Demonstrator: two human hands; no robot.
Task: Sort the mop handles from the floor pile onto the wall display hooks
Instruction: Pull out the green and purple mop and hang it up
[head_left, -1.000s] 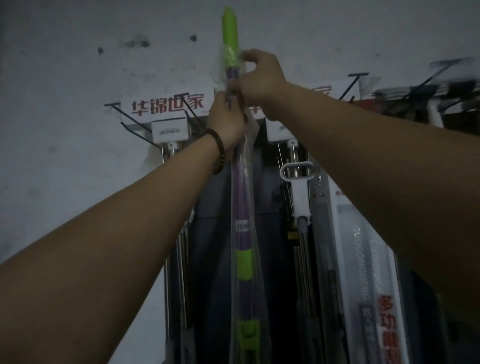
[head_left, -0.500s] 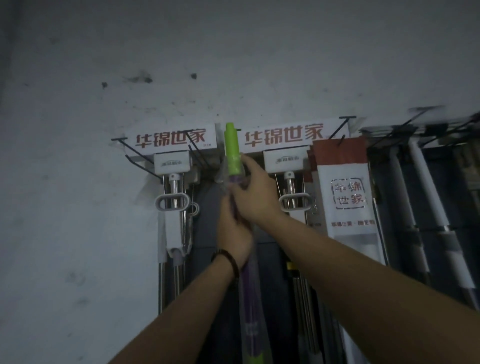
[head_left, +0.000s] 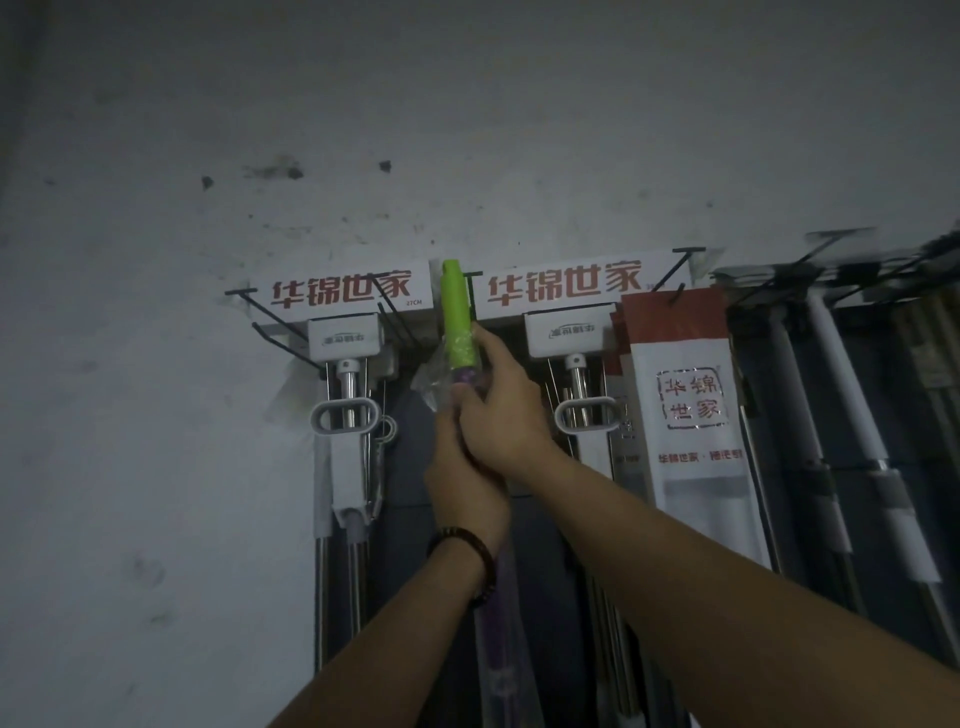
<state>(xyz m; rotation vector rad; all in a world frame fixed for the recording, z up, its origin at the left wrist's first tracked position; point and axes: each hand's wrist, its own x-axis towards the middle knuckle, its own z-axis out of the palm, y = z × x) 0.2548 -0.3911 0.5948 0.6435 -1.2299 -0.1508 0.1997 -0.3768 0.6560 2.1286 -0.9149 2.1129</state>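
right hand (head_left: 511, 415) on mop handle (head_left: 457, 317), stained wall (head_left: 156, 415)

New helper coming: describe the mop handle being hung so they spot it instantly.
Find the two white signs with red lettering on the grey wall. Between them stands the mop handle, held by both hands. Unlike its silver and white neighbours, it has a bright green tip, a purple shaft and clear plastic wrap.

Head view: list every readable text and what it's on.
"华锦世家" with small "27CM": left header card.
"华锦世家": right header card.
"华锦世家" in a square stamp: white sleeve package.
Red line under the stamp: begins "华锦世家", rest blurred.
Logos on two white hanger blocks: unreadable.
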